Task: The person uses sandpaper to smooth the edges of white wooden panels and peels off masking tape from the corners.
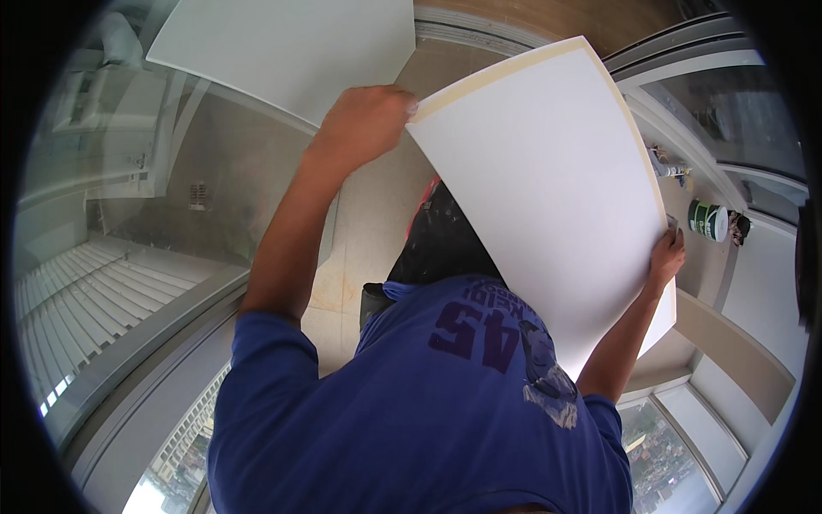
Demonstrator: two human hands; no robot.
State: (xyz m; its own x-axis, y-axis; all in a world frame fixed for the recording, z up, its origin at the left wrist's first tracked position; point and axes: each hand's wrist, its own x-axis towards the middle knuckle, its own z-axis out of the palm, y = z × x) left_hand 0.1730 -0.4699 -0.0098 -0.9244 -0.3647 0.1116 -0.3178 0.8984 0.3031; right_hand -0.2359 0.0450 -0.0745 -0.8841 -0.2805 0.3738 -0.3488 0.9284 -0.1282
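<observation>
A large white panel (539,171) with a tan strip along its far and right edges is held tilted in front of me. My left hand (366,120) is closed on its far left corner, the fingertips partly hidden. At the panel's right edge, my right hand (667,257) grips with the fingers curled round the border. The panel covers part of my dark-trousered legs. Just beyond my left hand is a second white panel (291,51), apart from the first.
A green and white bucket (708,220) stands on the floor to the right, beside a dark crumpled item (739,229). Glass panes and a railing frame (154,360) run along the left. Sliding door tracks (479,30) cross the floor at the far side.
</observation>
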